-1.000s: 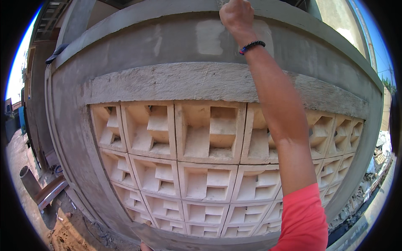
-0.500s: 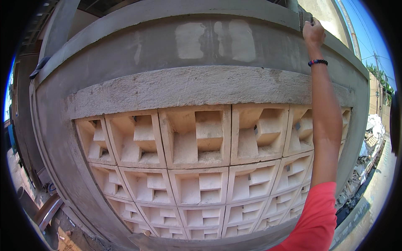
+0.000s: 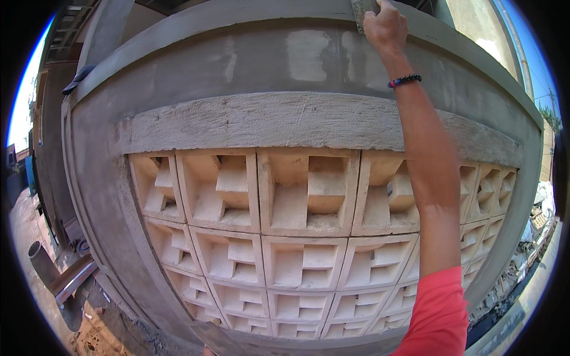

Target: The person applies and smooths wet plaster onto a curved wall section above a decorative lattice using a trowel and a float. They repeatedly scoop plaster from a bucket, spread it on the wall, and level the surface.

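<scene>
At the far left, a round grey pipe (image 3: 43,261) leans near a patch of sandy soil (image 3: 98,332), and a dark cloth-like item (image 3: 78,80) rests on the wall's upper ledge (image 3: 184,22). At the lower edge, only a sliver of the person's left hand (image 3: 208,352) shows, just beside a flat grey board (image 3: 218,340); whether its fingers are clamped on the board cannot be told. Above spreads a grid of cream ventilation blocks (image 3: 309,232), topped by a rough concrete band (image 3: 261,123). Right of centre, at the ledge, the right hand (image 3: 387,29) has its fingers curled tightly round a flat plastering tool (image 3: 358,13). A dark beaded bracelet (image 3: 405,80) circles that wrist, above a coral-red sleeve (image 3: 436,311). Rubble (image 3: 512,277) lies beyond the wall's right side.
</scene>
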The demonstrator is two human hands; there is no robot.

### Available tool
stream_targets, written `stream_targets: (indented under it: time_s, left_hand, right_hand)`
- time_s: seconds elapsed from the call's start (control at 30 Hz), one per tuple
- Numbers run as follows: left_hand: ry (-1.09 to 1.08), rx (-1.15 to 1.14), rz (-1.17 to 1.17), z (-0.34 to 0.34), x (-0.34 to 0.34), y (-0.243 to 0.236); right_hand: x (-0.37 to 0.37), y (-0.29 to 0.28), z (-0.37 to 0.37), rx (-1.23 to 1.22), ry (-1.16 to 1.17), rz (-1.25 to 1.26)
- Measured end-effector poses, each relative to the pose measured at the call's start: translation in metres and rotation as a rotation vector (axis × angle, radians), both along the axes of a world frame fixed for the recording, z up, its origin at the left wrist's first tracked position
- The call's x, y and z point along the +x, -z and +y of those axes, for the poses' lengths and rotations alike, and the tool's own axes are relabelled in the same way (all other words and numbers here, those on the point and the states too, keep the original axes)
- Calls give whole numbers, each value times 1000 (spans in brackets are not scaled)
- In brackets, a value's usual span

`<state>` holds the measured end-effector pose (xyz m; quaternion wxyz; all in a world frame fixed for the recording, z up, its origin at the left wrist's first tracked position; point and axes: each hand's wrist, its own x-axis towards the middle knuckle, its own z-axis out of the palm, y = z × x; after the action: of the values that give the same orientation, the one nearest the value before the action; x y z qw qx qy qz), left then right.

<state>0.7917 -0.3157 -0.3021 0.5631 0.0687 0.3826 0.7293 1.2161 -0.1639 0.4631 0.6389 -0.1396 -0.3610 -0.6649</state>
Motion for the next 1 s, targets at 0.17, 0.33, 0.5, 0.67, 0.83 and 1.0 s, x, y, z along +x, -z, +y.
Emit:
stream_targets:
  time_s: [0.17,0.33,0.5,0.67,0.83,1.0]
  left_hand:
    - [11,65,157,-19,-15,-14]
    - [67,153,254,-22,-38,-26]
    - [126,261,288,-17,-56,-16]
    - [88,179,377,-25,-59,-42]
    - [96,153,407,-23,-64,-47]
    - [60,129,464,-34,-64,-53]
  right_hand:
    - [-189,28,-15,-529,-387,-422]
    - [-168,31,-81,-582,-641,-378]
    - [-36,-10,-65,-437,-642,4]
    - [6,-16,-48,-395,-173,461]
    - [-117,11,-24,-497,-193,127]
    - [-229,50,-21,-463,-329,-458]
